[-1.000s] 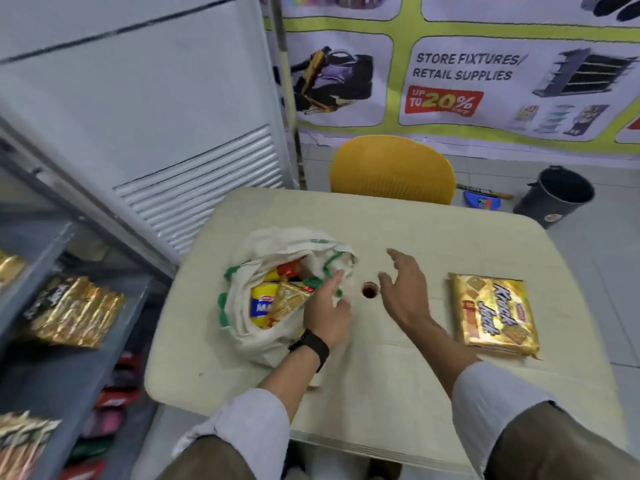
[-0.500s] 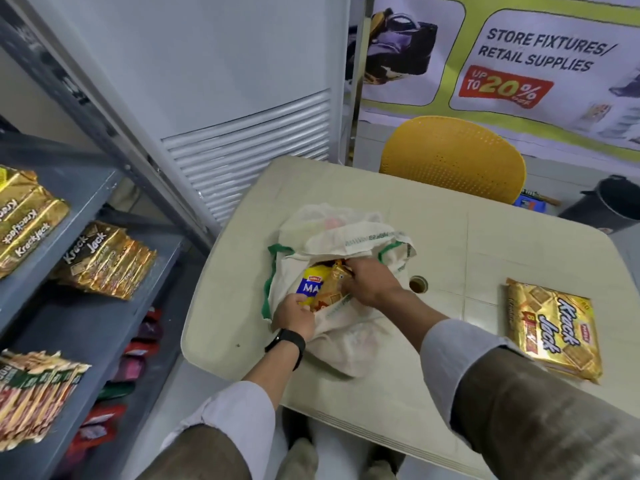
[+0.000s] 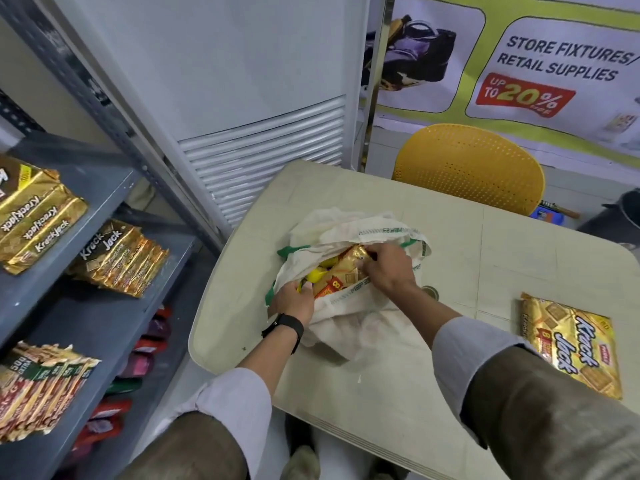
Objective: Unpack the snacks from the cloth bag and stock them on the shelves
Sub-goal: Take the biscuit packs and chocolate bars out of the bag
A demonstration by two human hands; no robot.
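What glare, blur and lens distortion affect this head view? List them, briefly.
Head view: wide-angle bending bows the shelf upright and the table edge; glare glints off the gold Krack Jack pack on the table and the shelved packs; lighting is soft and even, with faint shadows under the cloth bag; slight motion softness on both the left hand and right hand; the poster text stays readable.

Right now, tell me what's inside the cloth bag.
In the cloth bag: a gold snack pack gripped by the right hand, plus yellow packaging. Anything deeper is covered by cloth.
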